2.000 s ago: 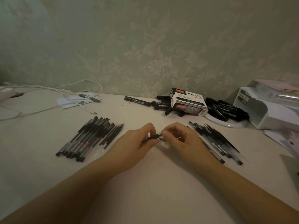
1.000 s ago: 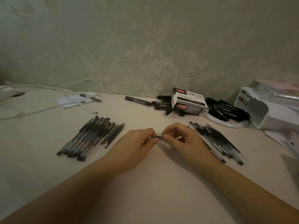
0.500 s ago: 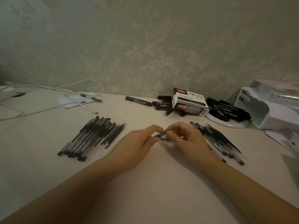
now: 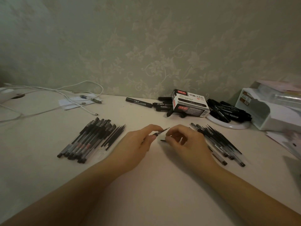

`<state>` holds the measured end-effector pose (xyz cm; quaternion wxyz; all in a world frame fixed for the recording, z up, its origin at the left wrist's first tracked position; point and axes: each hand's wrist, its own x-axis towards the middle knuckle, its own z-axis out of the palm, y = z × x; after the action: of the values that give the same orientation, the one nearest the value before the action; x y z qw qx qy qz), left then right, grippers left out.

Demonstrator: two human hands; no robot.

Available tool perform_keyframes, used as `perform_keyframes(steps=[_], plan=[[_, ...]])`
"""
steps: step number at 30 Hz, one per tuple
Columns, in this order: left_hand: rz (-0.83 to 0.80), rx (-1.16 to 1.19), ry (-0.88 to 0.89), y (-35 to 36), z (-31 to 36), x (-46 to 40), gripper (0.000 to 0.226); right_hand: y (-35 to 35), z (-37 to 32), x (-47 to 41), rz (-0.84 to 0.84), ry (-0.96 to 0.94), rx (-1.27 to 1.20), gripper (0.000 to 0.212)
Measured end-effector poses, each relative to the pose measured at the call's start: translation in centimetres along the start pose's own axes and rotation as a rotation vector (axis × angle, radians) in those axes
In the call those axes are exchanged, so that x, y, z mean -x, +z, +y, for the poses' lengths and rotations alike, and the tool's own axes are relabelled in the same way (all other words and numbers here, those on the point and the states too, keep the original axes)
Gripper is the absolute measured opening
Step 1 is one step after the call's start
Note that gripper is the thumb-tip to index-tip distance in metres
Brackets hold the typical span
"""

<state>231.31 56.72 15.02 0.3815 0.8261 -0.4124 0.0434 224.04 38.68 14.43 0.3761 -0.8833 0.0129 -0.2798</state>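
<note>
Head view: both forearms stretched over table [image 4: 154,185], hands nearly meeting at centre. Left hand [image 4: 138,144] palm down, thumb and forefinger pinching pen [image 4: 161,131]; long axis slanted, tip pointing up-right toward right hand [image 4: 187,142]. Right hand's fingers curled, tips pinching small dark piece [image 4: 162,140], roughly level, pointing left, just below pen tip.

a home desk: floral wallpaper [image 4: 162,54], charger cables [image 4: 65,95], pens [image 4: 91,139].

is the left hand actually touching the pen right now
Touching. The head view shows the left hand pinching the pen by its barrel; the right hand pinches a small dark piece.
</note>
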Motion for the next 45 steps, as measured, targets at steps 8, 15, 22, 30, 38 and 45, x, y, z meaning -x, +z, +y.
perform_keyframes(steps=[8,15,22,30,38,45], plan=[[0.007,0.017,0.005,-0.1,0.2,0.1,0.031,0.6,0.3,0.2,-0.163,-0.146,0.214,0.010],[0.026,0.058,-0.003,-0.1,0.4,0.2,0.032,0.6,-0.1,0.1,-0.100,-0.155,0.168,0.009],[0.108,0.142,0.065,0.0,1.5,0.1,0.036,0.2,-2.1,-0.2,-0.112,0.169,-0.468,0.014],[0.084,0.092,0.091,0.0,1.8,0.1,0.039,0.0,-1.6,-0.5,-0.144,0.350,-0.744,0.015],[0.074,0.024,0.060,0.1,0.9,0.1,0.035,-3.7,-0.2,-3.2,0.319,0.377,-0.667,0.016],[0.127,-0.027,0.042,0.1,0.3,-0.1,0.032,-7.1,2.6,-3.1,0.139,0.174,0.566,0.009]])
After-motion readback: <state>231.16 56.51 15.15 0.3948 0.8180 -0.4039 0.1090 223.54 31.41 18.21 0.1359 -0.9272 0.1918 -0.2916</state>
